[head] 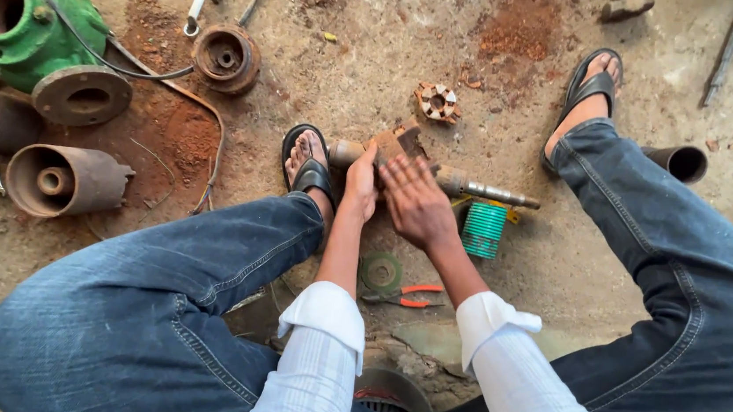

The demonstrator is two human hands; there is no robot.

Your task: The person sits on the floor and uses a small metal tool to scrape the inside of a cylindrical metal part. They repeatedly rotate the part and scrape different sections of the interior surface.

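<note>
On the far left of the dirt floor (379, 66) sits a green pump body (20, 25), with rusty round housings (64, 180) lying below it and a rusty disc part (226, 58) a bit to its right. Next comes the person's foot in a black sandal (308, 167), planted just beside the work. The left hand (361, 183) comes next. Its grip is wrapped around the left part of a rusty shaft (474, 187), close to the thick end by the sandal. The shaft lies flat on the floor, and its long line runs from left to right, with the thin end pointing right and a little down. A rusty block-shaped piece (400, 143) sits on the shaft just above the two hands. The right hand (415, 206) is just to the right of the left one, with its fingers spread wide and laid over the middle of the shaft, not closed on it. So both hands are at the thick left end, and the bare thin end sticks out well to the right of them. Under that end stands a green ribbed part (483, 229). Near the wrists lie orange-handled pliers (407, 295) and a dull green ring (380, 272). A small rusty toothed ring (437, 102) lies farther up.
</note>
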